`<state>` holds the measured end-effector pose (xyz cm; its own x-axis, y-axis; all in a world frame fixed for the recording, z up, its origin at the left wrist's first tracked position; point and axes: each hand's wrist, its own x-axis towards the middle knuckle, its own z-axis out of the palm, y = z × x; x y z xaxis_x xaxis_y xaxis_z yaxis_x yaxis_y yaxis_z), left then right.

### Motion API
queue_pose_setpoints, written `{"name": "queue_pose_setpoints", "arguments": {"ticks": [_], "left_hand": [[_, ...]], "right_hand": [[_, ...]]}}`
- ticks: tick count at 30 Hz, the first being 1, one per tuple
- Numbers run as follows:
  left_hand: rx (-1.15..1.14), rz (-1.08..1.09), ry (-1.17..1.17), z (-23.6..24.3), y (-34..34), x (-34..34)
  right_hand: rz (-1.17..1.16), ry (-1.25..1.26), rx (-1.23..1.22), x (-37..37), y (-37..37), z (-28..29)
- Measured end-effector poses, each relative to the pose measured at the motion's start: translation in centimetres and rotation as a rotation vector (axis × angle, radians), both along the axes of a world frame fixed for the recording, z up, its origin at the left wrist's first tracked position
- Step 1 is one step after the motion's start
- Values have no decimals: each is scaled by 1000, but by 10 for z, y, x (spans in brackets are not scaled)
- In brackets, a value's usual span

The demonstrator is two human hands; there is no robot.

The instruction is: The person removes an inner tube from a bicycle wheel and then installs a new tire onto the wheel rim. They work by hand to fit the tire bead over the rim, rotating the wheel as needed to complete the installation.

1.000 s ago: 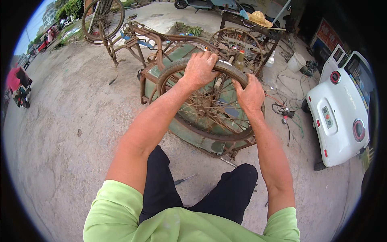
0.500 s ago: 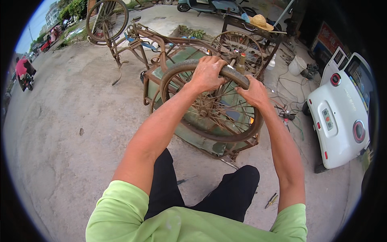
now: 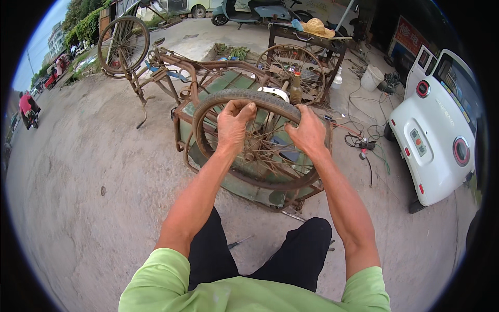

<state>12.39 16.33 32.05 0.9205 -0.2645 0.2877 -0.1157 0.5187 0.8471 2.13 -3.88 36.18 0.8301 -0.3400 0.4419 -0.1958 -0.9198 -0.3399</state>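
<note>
My left hand (image 3: 233,127) has its fingers curled at the inner edge of a worn bicycle tyre (image 3: 204,117) on a rusty spoked wheel, which lies over a green, rust-framed cart bed (image 3: 232,191). My right hand (image 3: 306,130) grips the same tyre further right, thumb on the inner side and fingers over the top. Just behind the tyre are a white curved piece (image 3: 273,92) and a brown bottle (image 3: 296,88). A screwdriver (image 3: 235,243) lies on the ground between my knees.
An upended bicycle (image 3: 125,49) stands at back left. Behind are a scooter (image 3: 244,13) and a black stand (image 3: 306,39) with a straw hat. Right are a white bucket (image 3: 371,78), tangled cords (image 3: 364,143) and a white vehicle (image 3: 434,135). A rider in pink (image 3: 26,106) is far left.
My left hand has slid down and left, from over the tyre's top to its inner edge. More of the white piece shows. The rider at far left has moved away along the road.
</note>
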Motion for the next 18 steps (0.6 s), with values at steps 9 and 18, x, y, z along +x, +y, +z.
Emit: {"name": "queue_pose_setpoints", "arguments": {"ticks": [9, 18], "left_hand": [[-644, -321, 561, -13, -51, 11], [-752, -359, 616, -19, -69, 4]], "right_hand": [[-15, -5, -10, -2, -4, -6], [-52, 19, 51, -9, -15, -15]]}}
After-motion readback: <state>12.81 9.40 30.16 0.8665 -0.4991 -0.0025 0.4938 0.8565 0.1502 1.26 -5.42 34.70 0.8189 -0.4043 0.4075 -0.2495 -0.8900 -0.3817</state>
